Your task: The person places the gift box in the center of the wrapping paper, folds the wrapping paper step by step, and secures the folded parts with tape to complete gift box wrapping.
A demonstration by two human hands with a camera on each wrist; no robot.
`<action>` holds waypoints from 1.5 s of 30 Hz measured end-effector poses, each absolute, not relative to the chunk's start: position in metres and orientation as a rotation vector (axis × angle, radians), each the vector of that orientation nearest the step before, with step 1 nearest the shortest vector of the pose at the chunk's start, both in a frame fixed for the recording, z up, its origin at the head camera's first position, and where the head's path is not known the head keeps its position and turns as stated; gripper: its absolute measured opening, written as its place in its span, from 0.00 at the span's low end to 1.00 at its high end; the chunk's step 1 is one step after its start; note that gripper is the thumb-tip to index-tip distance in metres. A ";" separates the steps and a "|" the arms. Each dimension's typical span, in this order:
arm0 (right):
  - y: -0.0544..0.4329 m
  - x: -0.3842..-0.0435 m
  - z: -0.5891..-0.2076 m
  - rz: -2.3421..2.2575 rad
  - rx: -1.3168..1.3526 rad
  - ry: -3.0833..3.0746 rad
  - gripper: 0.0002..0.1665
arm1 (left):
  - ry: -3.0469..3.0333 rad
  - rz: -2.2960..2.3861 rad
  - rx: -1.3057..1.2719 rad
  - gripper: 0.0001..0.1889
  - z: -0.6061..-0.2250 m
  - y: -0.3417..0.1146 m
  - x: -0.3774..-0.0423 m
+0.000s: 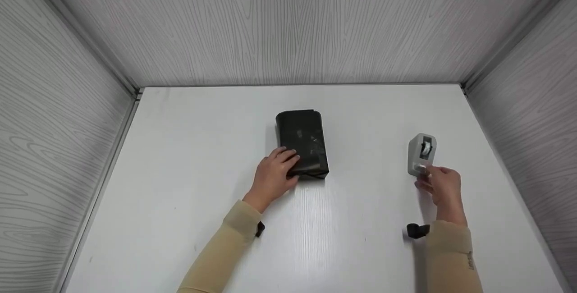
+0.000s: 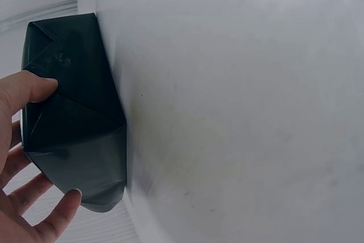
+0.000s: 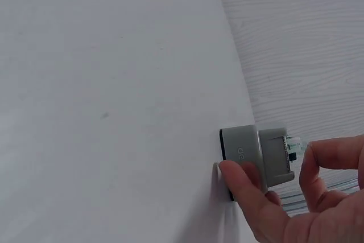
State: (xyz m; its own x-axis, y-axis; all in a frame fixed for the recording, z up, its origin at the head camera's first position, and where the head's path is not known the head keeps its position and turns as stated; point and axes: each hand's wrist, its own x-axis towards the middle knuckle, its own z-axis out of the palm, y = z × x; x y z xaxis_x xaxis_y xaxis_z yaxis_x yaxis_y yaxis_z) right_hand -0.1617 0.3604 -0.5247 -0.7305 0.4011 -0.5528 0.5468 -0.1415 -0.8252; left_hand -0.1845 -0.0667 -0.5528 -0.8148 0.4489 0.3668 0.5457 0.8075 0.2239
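Observation:
A black wrapped package point(image 1: 303, 137) lies on the white table near its middle, folded flaps showing on its near end. My left hand point(image 1: 272, 173) holds its near left corner, fingers on top and at the side, thumb point(image 2: 44, 88) on the end face. Toward the right stands a grey tape dispenser point(image 1: 414, 155) with a small roll in it. At its near end my right hand point(image 1: 444, 187) pinches the end of the clear tape point(image 3: 295, 143). Another fingertip point(image 3: 230, 170) touches the dispenser's front. The exact grip on the tape is partly hidden.
The white table point(image 1: 203, 148) is walled in by a wood-grained back panel point(image 1: 297, 27), a left panel point(image 1: 54, 126) and a right panel point(image 1: 527, 103). A small black device point(image 1: 418, 231) sits at the right wrist.

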 end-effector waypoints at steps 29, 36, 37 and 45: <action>0.366 -0.136 -0.538 -2.226 0.999 1.898 0.33 | -2.669 -0.488 -0.778 0.25 -0.555 -0.066 -0.185; 0.364 -0.139 -0.542 -1.982 1.025 2.174 0.27 | -2.671 -0.487 -0.774 0.25 -0.555 -0.066 -0.185; 0.364 -0.139 -0.543 -1.930 1.031 2.219 0.27 | -2.671 -0.487 -0.774 0.25 -0.555 -0.066 -0.185; 0.365 -0.137 -0.547 -1.428 1.007 2.562 0.32 | -2.688 -0.485 -0.767 0.25 -0.554 -0.066 -0.184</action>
